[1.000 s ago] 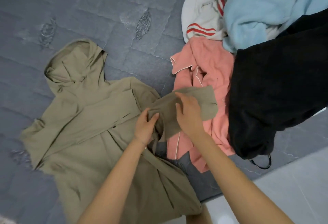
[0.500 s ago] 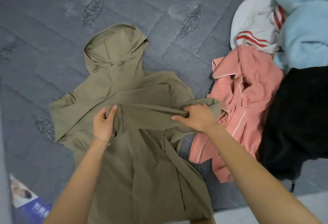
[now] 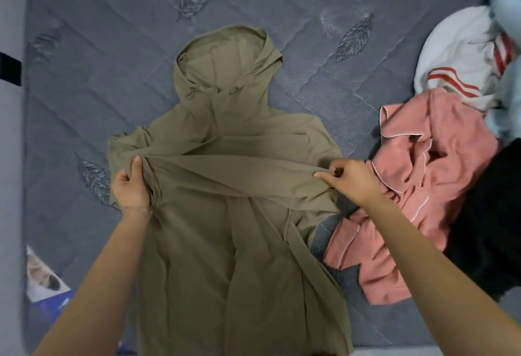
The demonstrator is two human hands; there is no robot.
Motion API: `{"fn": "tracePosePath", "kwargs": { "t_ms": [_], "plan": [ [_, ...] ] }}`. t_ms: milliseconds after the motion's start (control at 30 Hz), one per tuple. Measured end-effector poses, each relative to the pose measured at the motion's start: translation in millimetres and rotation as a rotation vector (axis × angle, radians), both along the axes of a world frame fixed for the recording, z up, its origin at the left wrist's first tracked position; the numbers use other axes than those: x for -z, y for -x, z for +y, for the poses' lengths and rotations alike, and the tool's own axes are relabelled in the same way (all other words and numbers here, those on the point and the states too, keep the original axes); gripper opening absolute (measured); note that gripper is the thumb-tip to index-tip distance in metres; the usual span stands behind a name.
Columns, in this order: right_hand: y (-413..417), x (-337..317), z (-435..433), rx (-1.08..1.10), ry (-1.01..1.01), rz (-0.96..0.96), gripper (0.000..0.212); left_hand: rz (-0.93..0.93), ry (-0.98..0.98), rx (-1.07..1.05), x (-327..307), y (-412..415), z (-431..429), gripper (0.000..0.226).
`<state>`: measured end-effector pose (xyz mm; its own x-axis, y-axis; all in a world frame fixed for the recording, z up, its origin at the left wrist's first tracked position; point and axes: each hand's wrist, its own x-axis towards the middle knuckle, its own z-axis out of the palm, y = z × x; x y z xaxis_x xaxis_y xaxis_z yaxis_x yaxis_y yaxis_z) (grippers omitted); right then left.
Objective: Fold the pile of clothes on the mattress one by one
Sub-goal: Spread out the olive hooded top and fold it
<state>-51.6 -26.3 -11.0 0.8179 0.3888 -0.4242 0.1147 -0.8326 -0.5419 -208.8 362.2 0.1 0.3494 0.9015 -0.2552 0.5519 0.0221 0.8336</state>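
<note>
An olive hooded top [image 3: 225, 242] lies spread on the grey quilted mattress [image 3: 112, 45], hood pointing away from me. One sleeve is stretched flat across its chest from right to left. My left hand [image 3: 131, 186] grips the bunched sleeve end at the top's left side. At the right shoulder, my right hand [image 3: 348, 176] pinches the sleeve. The pile to the right holds a pink garment with white piping [image 3: 423, 186], a black garment [image 3: 490, 228], a white garment with red stripes [image 3: 456, 59] and a light blue one [image 3: 507, 17].
The mattress's near edge runs along the bottom of the view, with pale floor [image 3: 423, 351] beyond it. A printed package [image 3: 42, 274] lies at the lower left. A pale wall strip [image 3: 11, 158] borders the left edge.
The sleeve has been carried leftward across the chest. My left hand moved far left with the sleeve end, while my right hand stayed at the right shoulder. The view shifted left.
</note>
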Motion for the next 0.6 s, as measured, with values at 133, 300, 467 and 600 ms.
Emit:
{"fn": "tracePosePath", "kwargs": {
  "t_ms": [133,300,467,600],
  "plan": [
    [-6.9,-9.0,26.5,0.327,-0.259,0.067,0.05,0.007,0.05,-0.033,4.3,6.4,24.0,0.049],
    [-34.3,-15.1,64.3,0.334,-0.123,-0.173,0.044,-0.013,0.049,0.022,9.3,5.0,44.7,0.049],
    [-52.4,3.7,105.9,0.181,0.073,-0.315,0.036,0.021,0.007,0.021,24.8,-4.0,69.2,0.044],
    [-40.6,31.2,119.9,0.11,0.302,-0.312,0.037,0.115,-0.129,0.106,34.0,-7.3,83.9,0.027]
  ]
}}
